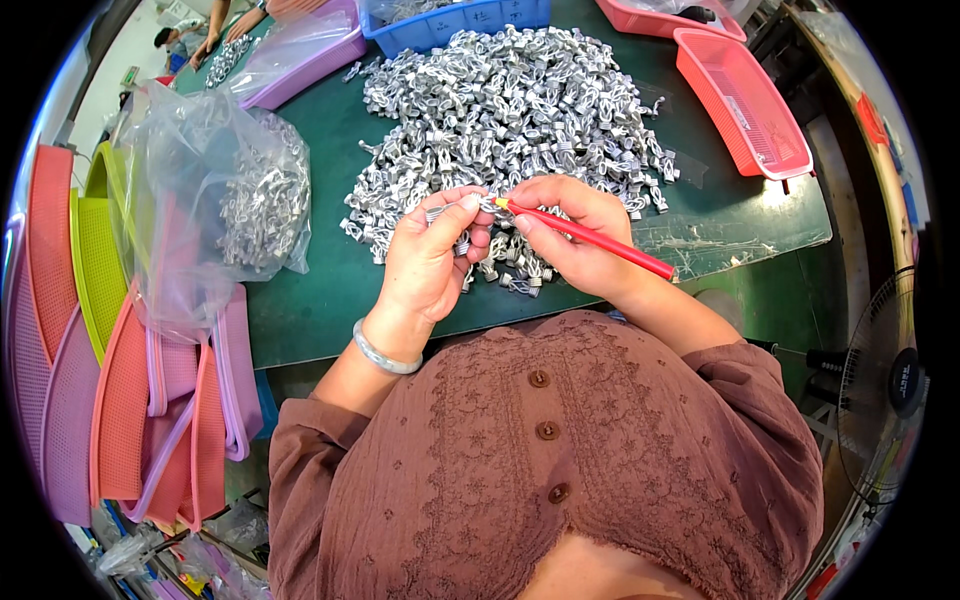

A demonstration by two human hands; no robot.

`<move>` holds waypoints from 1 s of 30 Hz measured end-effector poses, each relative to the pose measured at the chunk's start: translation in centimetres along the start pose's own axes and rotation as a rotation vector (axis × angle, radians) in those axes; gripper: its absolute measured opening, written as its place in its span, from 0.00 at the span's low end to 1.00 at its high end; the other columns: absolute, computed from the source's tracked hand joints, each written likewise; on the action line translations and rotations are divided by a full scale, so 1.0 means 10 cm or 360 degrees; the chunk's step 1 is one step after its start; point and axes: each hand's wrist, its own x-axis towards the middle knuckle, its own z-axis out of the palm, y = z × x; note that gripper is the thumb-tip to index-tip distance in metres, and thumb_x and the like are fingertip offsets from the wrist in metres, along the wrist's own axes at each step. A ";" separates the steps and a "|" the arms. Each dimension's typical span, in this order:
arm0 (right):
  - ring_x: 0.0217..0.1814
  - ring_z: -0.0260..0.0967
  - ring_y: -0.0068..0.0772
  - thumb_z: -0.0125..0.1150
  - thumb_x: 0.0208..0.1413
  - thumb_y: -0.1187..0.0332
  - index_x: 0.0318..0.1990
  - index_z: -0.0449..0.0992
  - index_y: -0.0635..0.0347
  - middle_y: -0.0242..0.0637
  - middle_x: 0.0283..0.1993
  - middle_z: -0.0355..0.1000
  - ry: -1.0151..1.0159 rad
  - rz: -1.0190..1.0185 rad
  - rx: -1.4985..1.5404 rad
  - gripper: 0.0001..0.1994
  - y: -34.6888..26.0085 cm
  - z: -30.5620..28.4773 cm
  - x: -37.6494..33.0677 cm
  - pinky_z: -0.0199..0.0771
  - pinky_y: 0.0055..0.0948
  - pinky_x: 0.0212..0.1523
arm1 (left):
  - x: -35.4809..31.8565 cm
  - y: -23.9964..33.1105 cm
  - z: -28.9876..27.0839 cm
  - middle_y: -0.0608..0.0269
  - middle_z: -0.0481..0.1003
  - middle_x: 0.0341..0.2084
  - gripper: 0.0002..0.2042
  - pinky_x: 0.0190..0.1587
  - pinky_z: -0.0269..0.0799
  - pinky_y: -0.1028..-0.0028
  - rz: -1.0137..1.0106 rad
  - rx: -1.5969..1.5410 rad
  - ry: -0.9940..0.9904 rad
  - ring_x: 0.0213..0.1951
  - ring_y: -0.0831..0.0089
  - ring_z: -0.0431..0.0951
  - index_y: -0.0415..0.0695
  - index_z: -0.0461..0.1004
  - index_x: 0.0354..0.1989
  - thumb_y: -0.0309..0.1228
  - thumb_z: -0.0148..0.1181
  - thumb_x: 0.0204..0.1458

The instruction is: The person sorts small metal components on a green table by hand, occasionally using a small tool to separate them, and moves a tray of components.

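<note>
In front of me a large heap of small grey-and-white looped parts (pixel 500 110) covers the middle of the green table (pixel 300 310). My left hand (pixel 432 240), with a bracelet on its wrist, pinches one such grey looped part (pixel 487 203) between thumb and fingers at the heap's near edge. A red pen-like tool (pixel 600 238) with a yellow tip is gripped in my right hand (pixel 578 225). Its tip meets the part at my left fingertips. The exact contact point is partly hidden by fingers.
A clear plastic bag (pixel 200 190) of similar parts sits at the left, above stacked coloured baskets (pixel 120 400). Blue (pixel 455 25) and purple (pixel 310 60) bins stand at the back, a red basket (pixel 745 105) at the right. Another person's hand (pixel 205 48) shows far left; a fan (pixel 880 380) stands right.
</note>
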 end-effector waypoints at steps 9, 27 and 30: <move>0.36 0.71 0.30 0.57 0.46 0.77 0.35 0.73 0.65 0.40 0.35 0.72 -0.0024 -0.0009 0.0008 0.07 0.00 0.02 0.00 0.70 0.24 0.37 | -0.02 0.01 0.00 0.64 0.71 0.24 0.07 0.24 0.64 0.82 0.0012 0.0012 -0.0016 0.23 0.80 0.68 0.37 0.71 0.36 0.27 0.54 0.51; 0.35 0.70 0.25 0.57 0.47 0.77 0.34 0.73 0.66 0.38 0.35 0.72 0.0001 0.0080 0.0141 0.06 -0.05 0.04 0.00 0.69 0.22 0.36 | -0.06 0.03 -0.02 0.63 0.71 0.24 0.08 0.25 0.65 0.82 0.0024 0.0025 -0.0044 0.23 0.80 0.69 0.37 0.70 0.38 0.26 0.54 0.51; 0.35 0.70 0.26 0.57 0.47 0.77 0.34 0.73 0.66 0.38 0.35 0.71 -0.0015 0.0016 0.0091 0.06 -0.04 0.04 0.00 0.69 0.22 0.36 | -0.07 0.02 -0.02 0.63 0.71 0.24 0.08 0.25 0.65 0.82 0.0040 0.0033 -0.0043 0.23 0.80 0.68 0.37 0.70 0.38 0.26 0.54 0.51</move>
